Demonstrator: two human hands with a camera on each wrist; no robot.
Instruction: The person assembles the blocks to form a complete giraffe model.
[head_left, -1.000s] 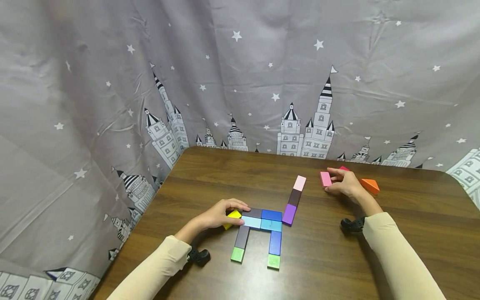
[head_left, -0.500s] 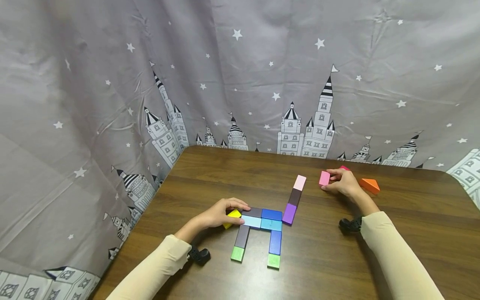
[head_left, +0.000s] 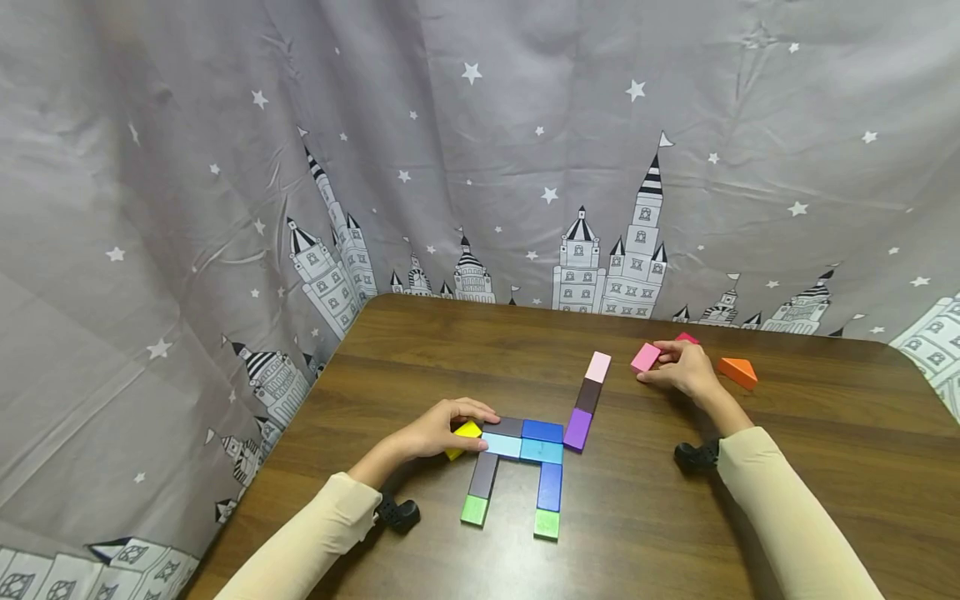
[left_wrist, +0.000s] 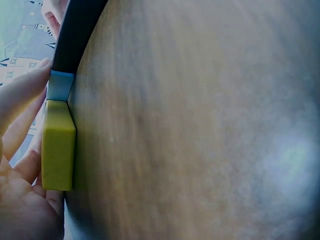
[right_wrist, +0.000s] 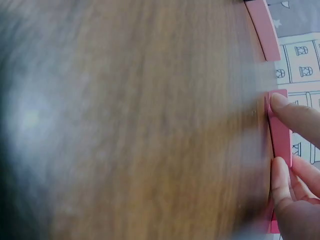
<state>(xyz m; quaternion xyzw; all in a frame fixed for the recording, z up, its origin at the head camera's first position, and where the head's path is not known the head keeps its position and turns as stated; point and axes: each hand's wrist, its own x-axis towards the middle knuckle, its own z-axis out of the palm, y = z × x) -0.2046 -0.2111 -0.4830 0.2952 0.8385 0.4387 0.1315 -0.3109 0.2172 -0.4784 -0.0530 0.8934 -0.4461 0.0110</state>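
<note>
My right hand pinches a pink rectangular block by thumb and fingertips, low over the table at the back right. The right wrist view shows fingertips on both ends of that pink block. My left hand reaches round a yellow block. Its thumb rests at the light blue block, and its fingertips lie at the dark grey block behind. In the left wrist view, the yellow block stands against the light blue block's end.
Blue blocks continue the flat figure, with two legs ending in green blocks. A purple, dark brown and pale pink block slant up from its right end. Red and orange blocks lie by my right hand.
My right hand has moved slightly left with the pink block and turned it, so its far end now leans right. The left hand and the figure stay put.
</note>
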